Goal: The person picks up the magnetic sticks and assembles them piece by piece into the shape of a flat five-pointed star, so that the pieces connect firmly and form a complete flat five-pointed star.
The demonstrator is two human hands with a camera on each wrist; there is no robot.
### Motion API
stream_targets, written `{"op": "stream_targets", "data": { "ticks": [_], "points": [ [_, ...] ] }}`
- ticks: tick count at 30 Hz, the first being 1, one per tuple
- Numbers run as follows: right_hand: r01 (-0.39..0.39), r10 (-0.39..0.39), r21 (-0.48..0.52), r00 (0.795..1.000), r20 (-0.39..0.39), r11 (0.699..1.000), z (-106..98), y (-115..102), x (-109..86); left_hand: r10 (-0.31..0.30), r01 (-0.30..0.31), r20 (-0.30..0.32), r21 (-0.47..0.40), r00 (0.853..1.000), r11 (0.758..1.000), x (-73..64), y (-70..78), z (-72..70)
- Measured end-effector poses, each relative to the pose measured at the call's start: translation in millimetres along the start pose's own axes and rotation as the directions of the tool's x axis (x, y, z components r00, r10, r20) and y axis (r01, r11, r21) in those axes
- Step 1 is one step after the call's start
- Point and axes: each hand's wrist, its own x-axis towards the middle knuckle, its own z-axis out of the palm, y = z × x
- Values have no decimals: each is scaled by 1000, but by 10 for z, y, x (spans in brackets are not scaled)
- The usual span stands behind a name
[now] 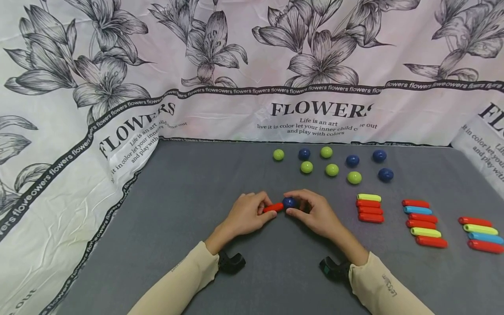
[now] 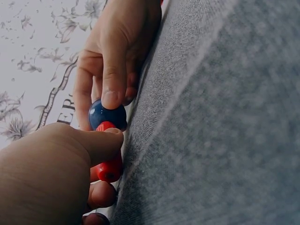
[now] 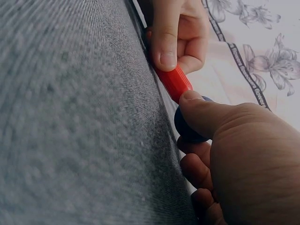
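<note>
My left hand (image 1: 248, 213) pinches a red ribbed plastic stick (image 1: 273, 207) between thumb and fingers, low over the grey table. Facing it, my right hand (image 1: 315, 212) pinches a dark blue ball (image 1: 289, 202) by its sides. The stick's right end meets the ball. In the left wrist view the red stick (image 2: 110, 169) shows a small hole in its near end, and the blue ball (image 2: 107, 114) sits against its far end. From the right wrist, the thumb covers much of the blue ball (image 3: 187, 126), with the red stick (image 3: 174, 83) touching it.
Green balls (image 1: 332, 169) and blue balls (image 1: 386, 175) lie scattered along the back of the grey table (image 1: 189, 183). To the right are three columns of coloured sticks: a short one (image 1: 370, 210), a longer one (image 1: 423, 223) and one at the edge (image 1: 483, 236). Flowered cloth (image 1: 220, 113) hangs behind.
</note>
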Motion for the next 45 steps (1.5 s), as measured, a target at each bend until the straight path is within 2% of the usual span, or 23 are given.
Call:
{"op": "stream_targets", "data": {
  "ticks": [14,22,37,45],
  "points": [
    [2,-2,-20,1000,-14,1000,1,4,27,-7,7,-30,0,1000,1000,3,-12,-5],
    [-21,21,-25,1000,-12,999,6,8,21,-21,21,-19,3,1000,1000,-1,-15,2],
    [-9,8,-23,999,-38,1000,-6,23,-10,-42,42,-5,-12,999,999,17,1,19],
    [15,-20,-90,998,-56,996,-9,39,-18,-29,29,-10,-17,1000,999,10,-2,15]
  ]
}}
